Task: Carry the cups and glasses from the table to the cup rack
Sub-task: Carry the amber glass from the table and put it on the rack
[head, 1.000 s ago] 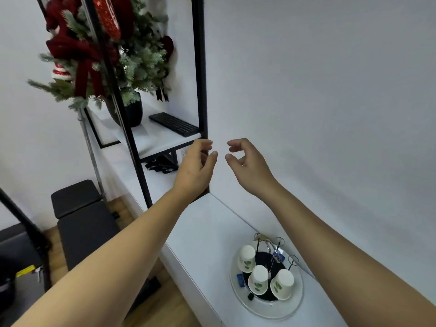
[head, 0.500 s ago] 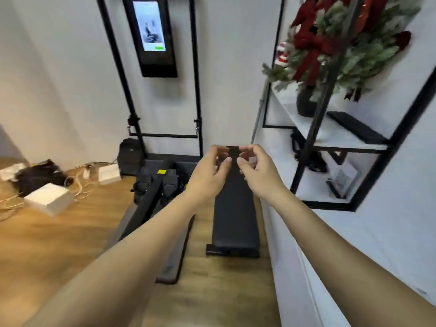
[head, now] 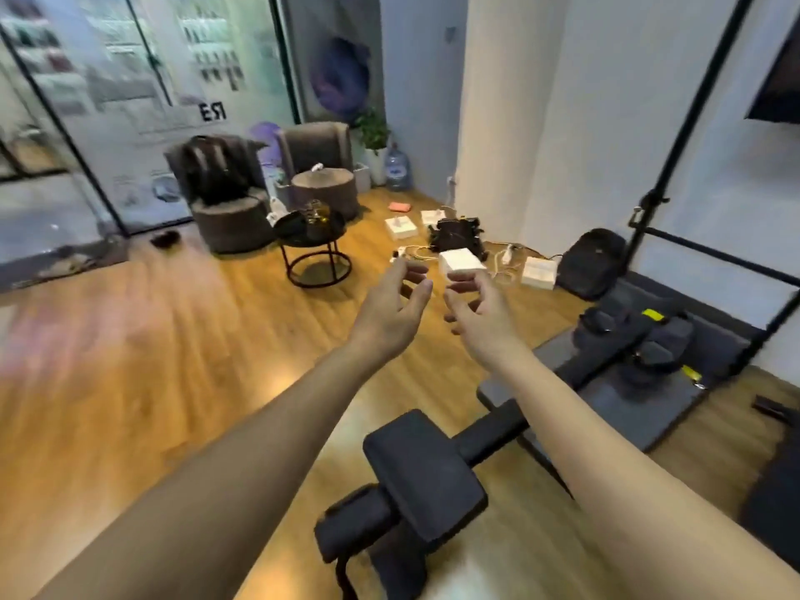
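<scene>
My left hand [head: 396,307] and my right hand [head: 478,316] are stretched out in front of me, side by side, fingers loosely curled and apart, with nothing in either. Across the room a small round black table [head: 335,229] carries glass items [head: 315,210], blurred and too small to make out in detail. The cup rack is out of view.
A black padded exercise bench [head: 422,474] stands right below my arms, on a wooden floor [head: 143,370]. Two dark armchairs [head: 225,192] sit beyond the round table. White boxes [head: 461,262], cables and a black backpack [head: 593,262] lie by the white wall.
The view has swung left, away from the white counter with the cup rack and the shelf, to the open room. Both hands stay raised and empty.
</scene>
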